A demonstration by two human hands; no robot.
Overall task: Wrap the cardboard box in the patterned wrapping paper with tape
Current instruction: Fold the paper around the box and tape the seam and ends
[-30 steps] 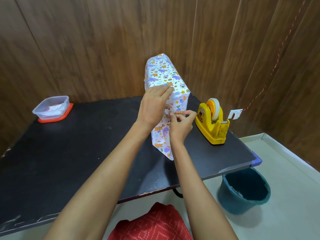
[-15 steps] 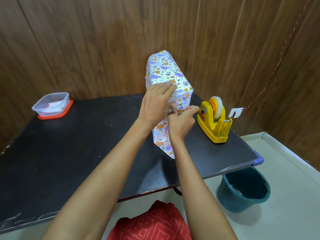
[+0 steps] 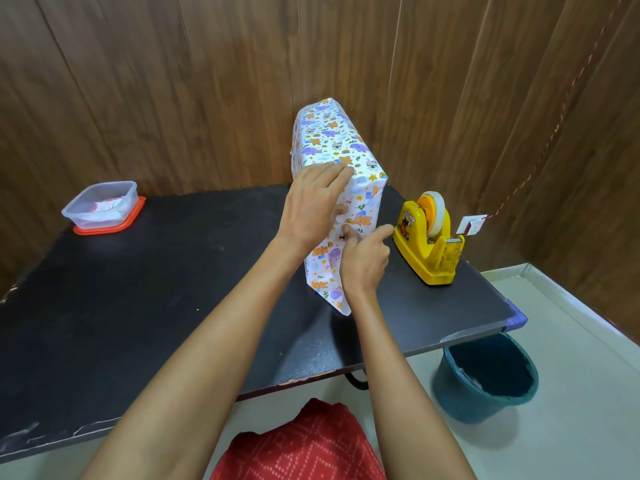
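Note:
The box wrapped in patterned wrapping paper (image 3: 330,136) stands upright on the black table (image 3: 138,289), its near end facing me. My left hand (image 3: 311,206) lies flat on that end, straight fingers reaching its top edge and holding the folded paper down. Just below, my right hand (image 3: 363,261) touches the paper with its thumb, index finger stretched to the right, other fingers curled. A pointed paper flap (image 3: 327,275) hangs down to the table under both hands. The yellow tape dispenser (image 3: 426,251) sits right of the box, close to my right hand.
A clear plastic container on an orange lid (image 3: 104,206) sits at the table's far left. A teal bucket (image 3: 485,379) stands on the floor under the table's right corner. A small white tag on a red string (image 3: 471,225) hangs by the wooden wall behind the dispenser.
My right hand has slid down and slightly right along the box end, and its index finger has straightened out from the earlier pinch. My left hand stays pressed on the paper.

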